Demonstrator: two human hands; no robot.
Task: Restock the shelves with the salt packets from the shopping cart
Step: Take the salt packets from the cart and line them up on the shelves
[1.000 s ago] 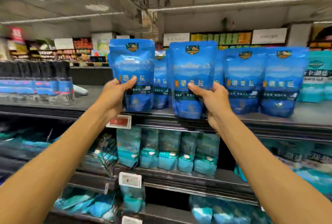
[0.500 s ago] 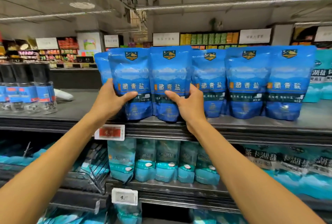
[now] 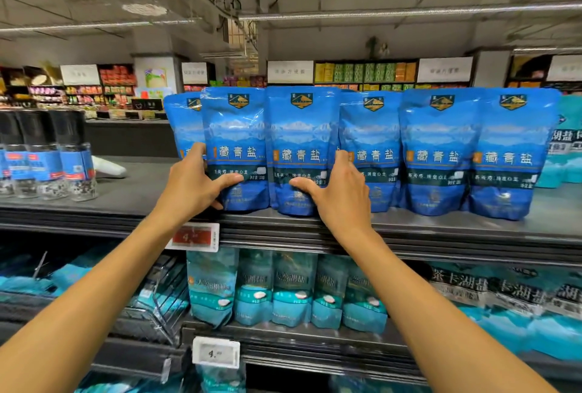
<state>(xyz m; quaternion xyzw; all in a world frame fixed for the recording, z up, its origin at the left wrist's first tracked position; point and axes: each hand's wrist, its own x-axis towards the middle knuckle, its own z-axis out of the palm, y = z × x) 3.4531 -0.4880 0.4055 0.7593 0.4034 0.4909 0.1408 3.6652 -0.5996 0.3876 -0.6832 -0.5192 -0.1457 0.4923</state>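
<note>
Several blue salt packets stand upright in a row on the top shelf (image 3: 126, 200). My left hand (image 3: 192, 186) grips the left front packet (image 3: 234, 140) near its bottom, thumb across the front and fingers behind its left edge. My right hand (image 3: 338, 194) holds the neighbouring packet (image 3: 300, 140), thumb on its front and fingers round its right edge. Both packets rest on the shelf at its front edge. More blue packets (image 3: 441, 147) stand to the right, and another (image 3: 184, 122) stands behind on the left. The shopping cart is out of view.
Black-capped grinder bottles (image 3: 47, 159) stand on the same shelf at the left. Teal salt packets (image 3: 283, 292) fill the shelf below, and more teal packets (image 3: 563, 147) sit at the top shelf's right end. Price tags (image 3: 195, 236) hang on the shelf edges.
Both hands have brought their packets down and to the left until they stand on the shelf side by side. The right-hand packet now sits tight against the left one.
</note>
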